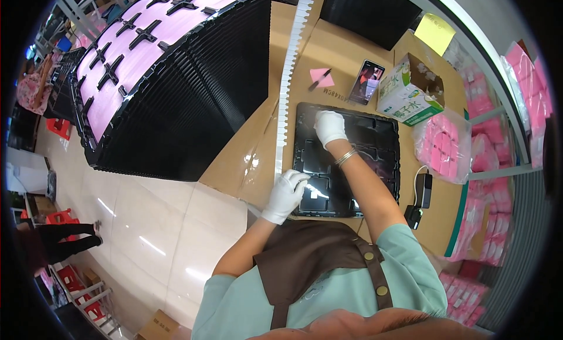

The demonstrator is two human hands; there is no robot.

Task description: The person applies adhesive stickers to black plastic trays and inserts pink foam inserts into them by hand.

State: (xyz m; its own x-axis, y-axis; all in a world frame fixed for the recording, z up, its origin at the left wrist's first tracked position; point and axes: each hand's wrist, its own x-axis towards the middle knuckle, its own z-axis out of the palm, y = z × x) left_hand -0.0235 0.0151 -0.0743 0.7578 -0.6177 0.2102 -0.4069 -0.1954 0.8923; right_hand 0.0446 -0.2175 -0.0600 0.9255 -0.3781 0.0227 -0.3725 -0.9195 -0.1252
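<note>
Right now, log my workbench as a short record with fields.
Left hand: white-gloved, at the near left edge of the black plastic tray
Right hand: white-gloved, over that tray's far part
Left side: tall stack of black trays, pink on top
Smartphone: screen lit, beside the open green-and-white carton
Pen: across a pink sticky note
</note>
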